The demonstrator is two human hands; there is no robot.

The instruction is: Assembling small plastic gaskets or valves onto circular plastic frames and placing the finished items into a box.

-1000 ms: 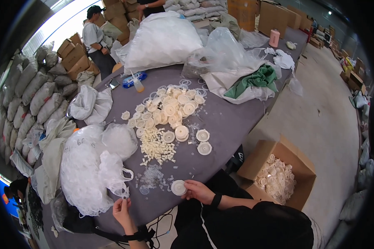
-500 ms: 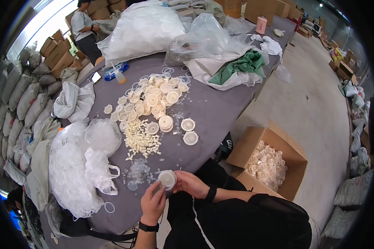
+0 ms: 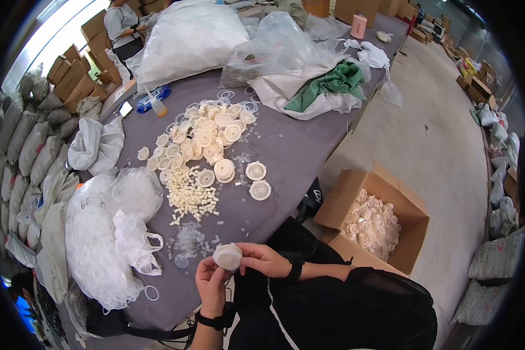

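Note:
A round cream plastic cap is held at the table's near edge, tilted between both hands. My left hand pinches its lower left side with thumb and fingers. From the right, my right hand grips its other side. Past the hands lie tiny clear rings in a scatter. Behind these is a pile of small cream pegs, and beyond it a heap of similar round caps. Two caps lie apart on the right of the heap.
An open cardboard box of cream parts stands low at my right. Clear bags of rings cover the table's left side. A big white bag, a green cloth and a pink bottle sit farther back. Another person stands far left.
Both hands have tilted the cap, so it now shows more of its side. They have shifted slightly left, and the whole view has moved a little.

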